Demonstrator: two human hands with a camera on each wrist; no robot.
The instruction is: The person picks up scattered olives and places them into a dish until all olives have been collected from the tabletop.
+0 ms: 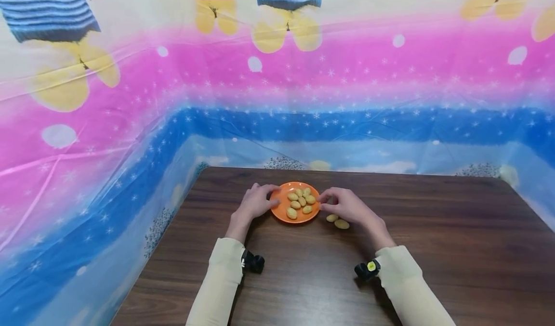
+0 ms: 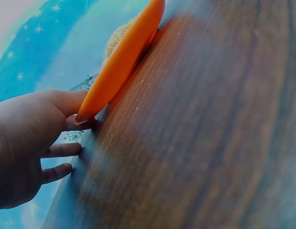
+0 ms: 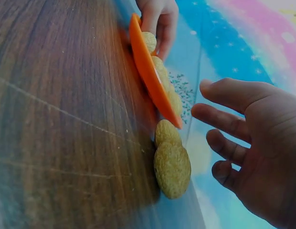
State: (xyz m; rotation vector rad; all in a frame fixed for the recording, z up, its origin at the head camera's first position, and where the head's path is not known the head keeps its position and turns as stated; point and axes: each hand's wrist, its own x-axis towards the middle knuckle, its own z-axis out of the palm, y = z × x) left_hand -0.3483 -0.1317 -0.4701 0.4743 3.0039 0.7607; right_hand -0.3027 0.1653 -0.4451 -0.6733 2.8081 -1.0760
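Note:
An orange plate (image 1: 284, 214) lies on the table with several small yellow potatoes (image 1: 295, 204) on it. My left hand (image 1: 256, 202) pinches the plate's left rim, the thumb and index finger (image 2: 71, 101) on either side of the edge in the left wrist view. Beside the right rim is my right hand (image 1: 349, 206), its fingers (image 3: 219, 119) spread apart with nothing between them in the right wrist view. Just outside the plate on that side, two loose potatoes (image 1: 342, 224) lie close together on the wood, below the right hand.
The dark brown wooden table (image 1: 295, 278) stretches to both sides and toward me. A patterned cloth (image 1: 360, 123) in pink and blue hangs behind the far edge and along the left side. Small black cameras (image 1: 253, 261) are strapped at both wrists.

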